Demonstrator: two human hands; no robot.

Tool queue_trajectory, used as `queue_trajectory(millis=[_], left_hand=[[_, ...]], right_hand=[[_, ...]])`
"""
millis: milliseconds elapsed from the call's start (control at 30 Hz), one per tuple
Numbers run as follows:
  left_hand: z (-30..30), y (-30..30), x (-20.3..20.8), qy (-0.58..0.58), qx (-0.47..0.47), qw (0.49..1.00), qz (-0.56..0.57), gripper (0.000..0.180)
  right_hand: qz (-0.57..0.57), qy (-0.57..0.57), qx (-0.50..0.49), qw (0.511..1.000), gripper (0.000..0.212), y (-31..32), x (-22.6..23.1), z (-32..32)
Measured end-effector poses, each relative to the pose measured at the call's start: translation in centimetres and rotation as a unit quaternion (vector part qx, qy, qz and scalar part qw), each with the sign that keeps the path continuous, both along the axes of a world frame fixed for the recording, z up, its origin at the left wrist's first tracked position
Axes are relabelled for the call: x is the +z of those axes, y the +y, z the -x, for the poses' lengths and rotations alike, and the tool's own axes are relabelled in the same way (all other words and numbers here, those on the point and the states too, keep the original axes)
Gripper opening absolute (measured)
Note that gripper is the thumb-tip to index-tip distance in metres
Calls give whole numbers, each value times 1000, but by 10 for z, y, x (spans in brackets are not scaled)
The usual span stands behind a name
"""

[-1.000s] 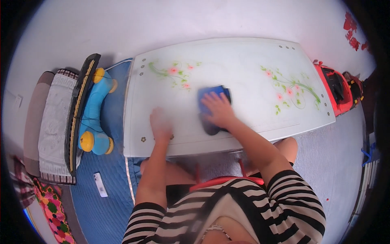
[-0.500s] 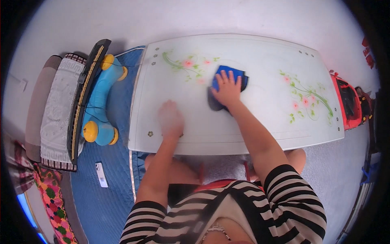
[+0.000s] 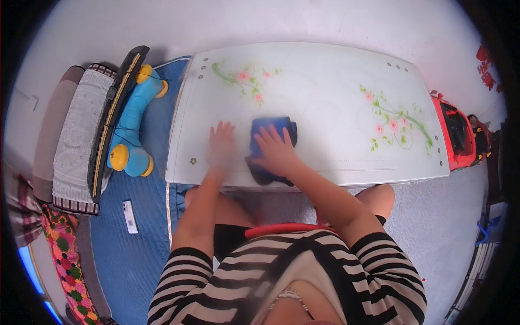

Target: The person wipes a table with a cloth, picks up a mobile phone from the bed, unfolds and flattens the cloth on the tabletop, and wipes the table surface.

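Note:
A white tabletop (image 3: 325, 103) with green vines and pink flowers stretches in front of me. Near its front edge, left of the middle, lies a crumpled blue cloth (image 3: 272, 121) with dark edges. My right hand (image 3: 277, 150) rests flat on the cloth, fingers spread, pressing it against the surface. Part of the cloth is hidden under the palm. To the left of the cloth, my left hand (image 3: 221, 143) is on or just over the tabletop, its fingers apart and nothing in it; its palm looks a little blurred.
A blue quilted cover (image 3: 149, 216) with a white phone (image 3: 130, 217) on it spreads at the left. Beyond are a blue and yellow toy (image 3: 130, 122), a long black keyboard (image 3: 115, 116) and a white-covered cushion (image 3: 81, 135). A red toy car (image 3: 456, 135) stands by the table's right end.
My right hand has drawn the blue cloth toward me and to the left, near the front edge. My left hand stays beside it, slightly shifted. The whole view has moved a little.

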State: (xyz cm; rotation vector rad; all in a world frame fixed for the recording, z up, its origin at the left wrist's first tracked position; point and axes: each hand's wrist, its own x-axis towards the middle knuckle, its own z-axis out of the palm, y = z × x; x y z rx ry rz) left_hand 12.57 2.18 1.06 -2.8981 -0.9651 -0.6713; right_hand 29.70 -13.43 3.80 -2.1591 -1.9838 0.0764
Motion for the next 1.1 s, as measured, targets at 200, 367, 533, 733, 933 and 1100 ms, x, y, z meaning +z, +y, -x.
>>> queue_trajectory(millis=[200, 367, 533, 733, 933, 1100], left_hand=[[-32, -119, -5, -94, -50, 983, 150, 62], [-40, -138, 19, -98, 15, 983, 158, 78], [-23, -131, 29, -57, 60, 982, 168, 71], [-5, -81, 43, -184, 94, 922, 328, 34], [-10, -60, 61, -345, 93, 768, 531, 28], [-13, -64, 102, -479, 51, 502, 718, 33]], right_hand=[[19, 89, 71, 993, 67, -12, 17, -46], [-101, 78, -6, 992, 55, 5, -3, -75], [-67, 97, -115, 986, 45, -4, 10, -73], [-26, 525, -162, 835, 23, -24, 32, -92], [-63, 680, -173, 710, 41, -29, 39, -94], [-31, 698, -85, 710, 54, -55, 42, -92]])
